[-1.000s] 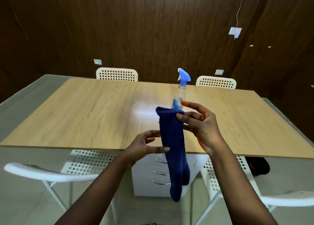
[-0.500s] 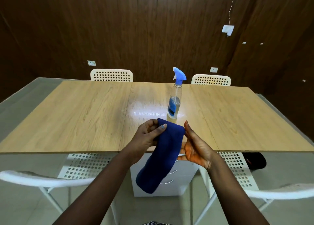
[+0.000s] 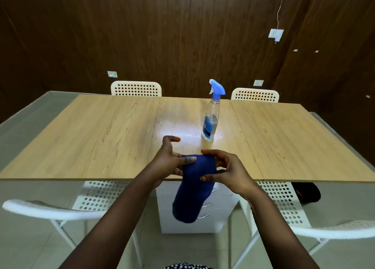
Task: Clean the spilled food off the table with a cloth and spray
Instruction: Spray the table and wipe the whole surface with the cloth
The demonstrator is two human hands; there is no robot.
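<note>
1. The wooden table [image 3: 101, 138] fills the middle of my view, its near edge running across just under my hands, and a bright patch of light shines on it at its centre.
2. Four white perforated chairs stand around it: two at the far side at 11 [image 3: 136, 88] and 1 o'clock [image 3: 255, 95], and two tucked in on my side at 8 [image 3: 60, 207] and 4 o'clock [image 3: 304, 224].
3. A white drawer unit [image 3: 221, 214] sits under the table, partly hidden by what I hold.
4. The blue cloth [image 3: 194, 185] is folded, and it hangs down from my hands over the table's near edge.
5. My left hand [image 3: 169, 163] holds the cloth's upper left side, thumb pressed on top, forefinger stretched out free above the table.
6. My right hand [image 3: 229, 171] grips the cloth's right side, fingers curled round it from above and below.
7. The spray bottle [image 3: 211, 122] stands upright on the table at 12 o'clock from my right hand, near it but untouched, with nothing between.
</note>
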